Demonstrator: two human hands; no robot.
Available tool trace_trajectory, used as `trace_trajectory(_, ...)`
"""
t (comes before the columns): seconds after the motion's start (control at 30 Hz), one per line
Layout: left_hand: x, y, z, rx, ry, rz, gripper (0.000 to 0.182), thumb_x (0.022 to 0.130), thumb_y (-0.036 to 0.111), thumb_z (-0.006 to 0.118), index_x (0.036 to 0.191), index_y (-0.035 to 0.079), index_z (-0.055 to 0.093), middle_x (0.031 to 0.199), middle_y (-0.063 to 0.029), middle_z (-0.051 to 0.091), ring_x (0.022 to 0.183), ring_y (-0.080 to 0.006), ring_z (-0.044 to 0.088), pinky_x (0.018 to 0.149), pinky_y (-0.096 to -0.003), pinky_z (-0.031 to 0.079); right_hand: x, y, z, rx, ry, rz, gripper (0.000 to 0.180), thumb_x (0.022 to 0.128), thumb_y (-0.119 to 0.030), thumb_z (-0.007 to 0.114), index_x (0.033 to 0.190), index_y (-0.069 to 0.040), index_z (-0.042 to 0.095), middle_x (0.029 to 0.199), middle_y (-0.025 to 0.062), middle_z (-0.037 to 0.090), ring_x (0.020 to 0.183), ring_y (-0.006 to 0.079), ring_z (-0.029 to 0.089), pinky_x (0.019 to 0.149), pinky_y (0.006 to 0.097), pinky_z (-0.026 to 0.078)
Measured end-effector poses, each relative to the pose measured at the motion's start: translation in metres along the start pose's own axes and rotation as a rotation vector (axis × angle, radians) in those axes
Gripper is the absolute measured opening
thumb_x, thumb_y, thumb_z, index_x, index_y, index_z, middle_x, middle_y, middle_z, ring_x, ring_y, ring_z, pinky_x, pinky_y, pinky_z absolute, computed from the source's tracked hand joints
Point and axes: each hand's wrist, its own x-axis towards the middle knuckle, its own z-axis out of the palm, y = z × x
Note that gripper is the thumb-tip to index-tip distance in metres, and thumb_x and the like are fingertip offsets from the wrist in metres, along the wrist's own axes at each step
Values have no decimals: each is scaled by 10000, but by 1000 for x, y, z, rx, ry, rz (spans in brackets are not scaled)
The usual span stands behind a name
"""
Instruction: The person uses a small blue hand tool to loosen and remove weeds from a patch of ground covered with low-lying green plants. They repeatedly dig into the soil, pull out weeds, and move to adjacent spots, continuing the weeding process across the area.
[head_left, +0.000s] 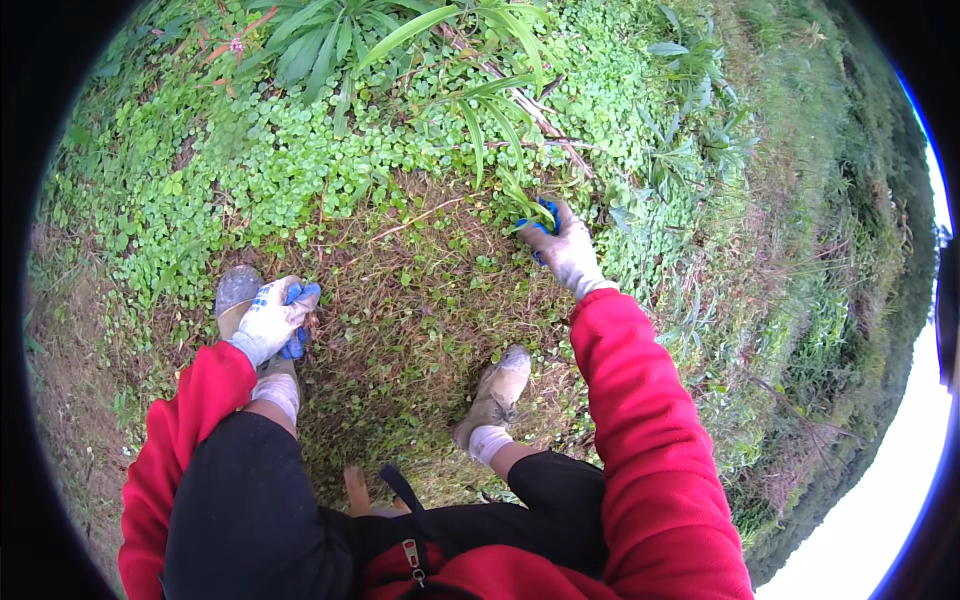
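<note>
My left hand (271, 315), in a white work glove with a blue coated palm, hangs just above my left shoe (238, 292). Its fingers are curled; some brown matter shows by the fingertips, and I cannot tell whether it is held or lies on the ground behind. Out to the right, my right hand (553, 236) wears a matching, soiled glove. Its fingers close around the base of a clump of long green leaves (517, 196), at the edge of the low clover-like ground cover (277, 165). The stems inside that grip are hidden.
Between my feet lies thinned ground with brown plant litter (405, 300). My right shoe (499, 382) stands at its near edge. Dry stalks (536, 112) lie beyond my right hand. A large leafy weed (322, 45) grows at the far side, and taller growth (825, 322) rises at right.
</note>
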Motion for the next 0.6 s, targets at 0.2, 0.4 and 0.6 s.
trace_trajectory(0.2,1,-8,-3,49,-3,-25,508,880,227,627,1258,-62,450,984,-114,623,783,-130,589,672,-277,486,11,-25,49,-570,104,-71,523,765,-303,699,1187,-44,532,983,235,643,936,384,619,819,434,491)
trace_trajectory(0.4,1,1,-3,78,-35,-3,510,876,274,638,1232,-49,470,969,-107,618,764,-130,580,668,-276,480,19,12,44,-114,156,-61,339,812,-109,649,1134,-21,590,997,182,657,936,293,627,833,353,488)
trace_trajectory(0.6,-2,12,-4,175,-27,-59,552,873,230,646,1291,-50,419,1003,-98,611,796,-123,572,683,-270,484,6,-19,-33,726,360,130,89,844,-75,659,914,-69,605,737,26,621,499,114,520,405,269,463)
